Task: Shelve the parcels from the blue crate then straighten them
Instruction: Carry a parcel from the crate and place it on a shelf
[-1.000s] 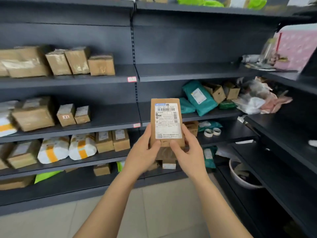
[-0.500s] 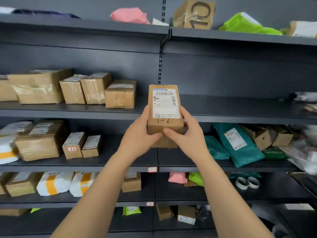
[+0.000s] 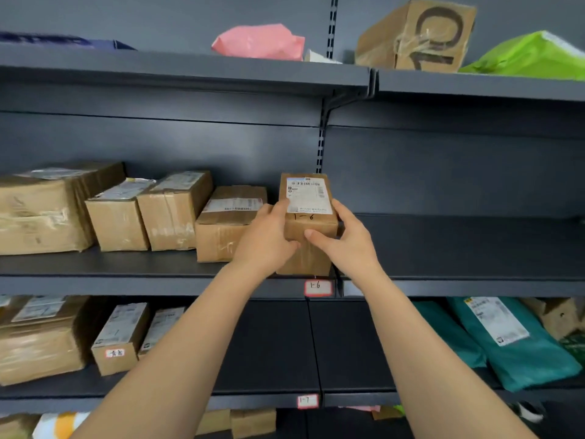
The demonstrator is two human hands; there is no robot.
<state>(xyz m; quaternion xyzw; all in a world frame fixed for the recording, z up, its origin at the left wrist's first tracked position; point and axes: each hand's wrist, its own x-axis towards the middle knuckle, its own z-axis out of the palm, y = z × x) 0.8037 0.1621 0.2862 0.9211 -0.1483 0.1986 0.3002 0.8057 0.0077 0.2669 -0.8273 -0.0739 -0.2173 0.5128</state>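
A small brown cardboard parcel [image 3: 308, 217] with a white barcode label and "1-6" handwritten on top stands on the middle shelf [image 3: 126, 267], right of a row of cardboard boxes. My left hand [image 3: 269, 239] grips its left side and my right hand [image 3: 343, 237] grips its right side, thumb across the front. The parcel sits close beside the nearest box [image 3: 224, 223] in that row. A red-edged tag [image 3: 318, 288] reading "1-6" hangs on the shelf lip just below. The blue crate is out of view.
Right of the parcel, the middle shelf [image 3: 459, 245] is bare. The top shelf holds a pink bag [image 3: 259, 42], a marked carton [image 3: 414, 36] and a green bag [image 3: 531, 57]. Below lie more boxes [image 3: 120, 337] and teal mailers [image 3: 506, 340].
Both hands have carried the parcel up and forward from chest height onto the middle shelf beside the box row. The view has risen and moved closer to the shelves.
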